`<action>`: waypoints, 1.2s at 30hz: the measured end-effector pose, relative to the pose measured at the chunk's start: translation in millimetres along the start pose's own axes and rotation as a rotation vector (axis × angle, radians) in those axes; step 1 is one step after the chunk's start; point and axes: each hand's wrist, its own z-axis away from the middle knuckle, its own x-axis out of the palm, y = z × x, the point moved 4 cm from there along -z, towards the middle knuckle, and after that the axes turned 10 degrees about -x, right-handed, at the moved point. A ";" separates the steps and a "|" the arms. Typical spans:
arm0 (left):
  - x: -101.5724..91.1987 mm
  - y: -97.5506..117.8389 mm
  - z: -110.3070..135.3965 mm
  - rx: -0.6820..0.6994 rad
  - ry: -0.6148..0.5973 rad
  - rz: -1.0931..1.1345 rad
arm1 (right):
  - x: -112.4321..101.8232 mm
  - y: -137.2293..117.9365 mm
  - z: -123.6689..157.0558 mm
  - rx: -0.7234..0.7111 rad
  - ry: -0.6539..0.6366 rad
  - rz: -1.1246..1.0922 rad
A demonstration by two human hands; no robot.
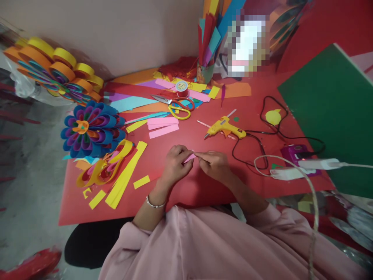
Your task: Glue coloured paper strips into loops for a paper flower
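Near the middle of the table [262, 116], the left hand [175, 163] and right hand [214, 165] pinch a small pink strip [190, 157] between them, its long axis running hand to hand. More pink strips [162, 126] lie beyond toward the far edge.

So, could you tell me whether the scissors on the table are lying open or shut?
Shut: the scissors lie flat on the coloured paper with blades together pointing left, their red and yellow handle loops side by side.
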 end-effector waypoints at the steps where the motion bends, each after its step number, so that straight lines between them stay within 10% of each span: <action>1: 0.0 0.0 0.3 0.008 -0.001 -0.001 | -0.8 1.2 -0.8 0.037 0.009 -0.035; 8: 0.7 1.6 3.8 0.024 -0.022 -0.097 | -7.3 8.8 -8.1 0.257 0.084 -0.267; 26: -16.1 10.6 1.6 -0.073 0.076 -0.229 | -10.5 -5.9 -6.5 -0.055 0.187 0.080; 36: -77.0 -4.2 -45.5 -0.228 -0.053 -0.560 | -6.2 -8.6 -6.2 -0.080 0.167 0.136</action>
